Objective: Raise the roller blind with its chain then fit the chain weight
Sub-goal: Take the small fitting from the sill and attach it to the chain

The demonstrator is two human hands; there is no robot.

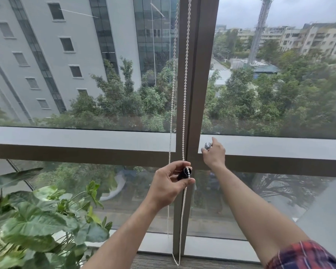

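A white beaded chain (186, 78) hangs as a loop in front of the brown window post (199, 74); its bottom reaches the floor. My left hand (168, 183) pinches the front strand against a small black chain-weight part (183, 173) at the level of the lower rail. My right hand (214, 154) reaches to the ledge right of the post and holds a small silver-grey piece (208, 145) between fingers and thumb. The blind itself is out of view above.
A large leafy plant (37, 220) fills the lower left. A grey horizontal ledge (85, 135) crosses the window at mid height. Carpet (155, 263) lies at the foot of the glass. Outside are buildings and trees.
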